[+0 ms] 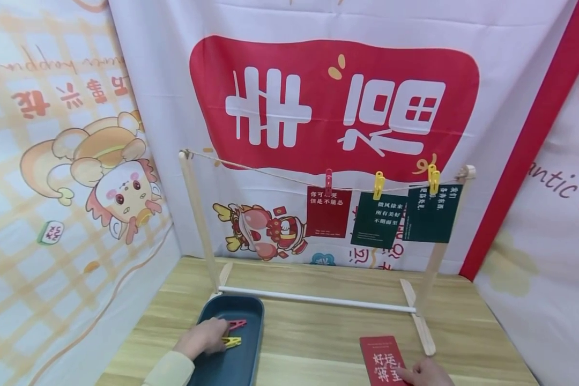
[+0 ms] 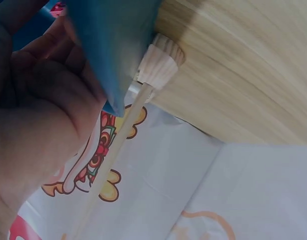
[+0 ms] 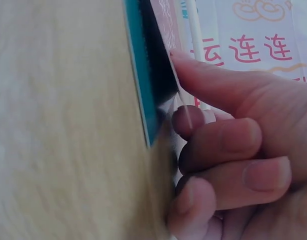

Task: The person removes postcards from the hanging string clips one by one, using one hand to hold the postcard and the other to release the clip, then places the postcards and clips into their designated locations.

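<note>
Right hand [image 1: 428,373] with one red card [image 1: 380,355], left hand [image 1: 205,338] by two clips [image 1: 238,324]

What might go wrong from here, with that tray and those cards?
The left hand might snag both the red clip and the yellow clip, which lie close together in the tray. The right hand holds a red card near one edge, so it could slip. The tray sits close beside the stand, so a bump might set the hanging cards swinging.
</note>
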Tool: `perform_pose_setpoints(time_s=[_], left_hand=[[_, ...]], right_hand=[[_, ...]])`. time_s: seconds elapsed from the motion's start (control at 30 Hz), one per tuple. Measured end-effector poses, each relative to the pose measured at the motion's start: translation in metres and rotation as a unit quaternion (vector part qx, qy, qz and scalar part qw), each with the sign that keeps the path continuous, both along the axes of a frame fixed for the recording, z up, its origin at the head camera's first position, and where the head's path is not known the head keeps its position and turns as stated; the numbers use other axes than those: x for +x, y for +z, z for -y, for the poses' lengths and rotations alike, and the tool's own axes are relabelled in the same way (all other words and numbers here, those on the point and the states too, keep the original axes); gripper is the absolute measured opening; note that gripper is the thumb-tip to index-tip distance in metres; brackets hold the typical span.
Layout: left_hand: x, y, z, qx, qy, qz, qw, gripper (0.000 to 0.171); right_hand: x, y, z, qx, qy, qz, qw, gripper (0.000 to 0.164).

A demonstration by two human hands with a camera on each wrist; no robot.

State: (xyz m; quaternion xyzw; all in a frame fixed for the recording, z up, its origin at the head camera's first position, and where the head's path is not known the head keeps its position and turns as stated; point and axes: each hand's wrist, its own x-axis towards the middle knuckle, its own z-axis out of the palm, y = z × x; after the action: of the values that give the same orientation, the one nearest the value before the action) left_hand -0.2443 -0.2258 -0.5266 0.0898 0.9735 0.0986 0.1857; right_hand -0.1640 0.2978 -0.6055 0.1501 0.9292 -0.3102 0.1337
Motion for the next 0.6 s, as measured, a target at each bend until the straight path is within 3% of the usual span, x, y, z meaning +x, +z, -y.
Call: perform_pose_setpoints(time_s=[0.37,0.6], left_hand=[[-0.004,0.004,-0.001,-0.019,0.013,-0.004,0.9997,0.018],[-0.002,0.011,-0.005,-0.005,-0.019,-0.036,0.9992,0.02]], right_hand=[[-0.002,0.008,0.007,-0.042,0.02,0.012,0.999,0.047],[-0.002,0.017,0.01,-0.043,0.0,-0.035,0.998,0.04]])
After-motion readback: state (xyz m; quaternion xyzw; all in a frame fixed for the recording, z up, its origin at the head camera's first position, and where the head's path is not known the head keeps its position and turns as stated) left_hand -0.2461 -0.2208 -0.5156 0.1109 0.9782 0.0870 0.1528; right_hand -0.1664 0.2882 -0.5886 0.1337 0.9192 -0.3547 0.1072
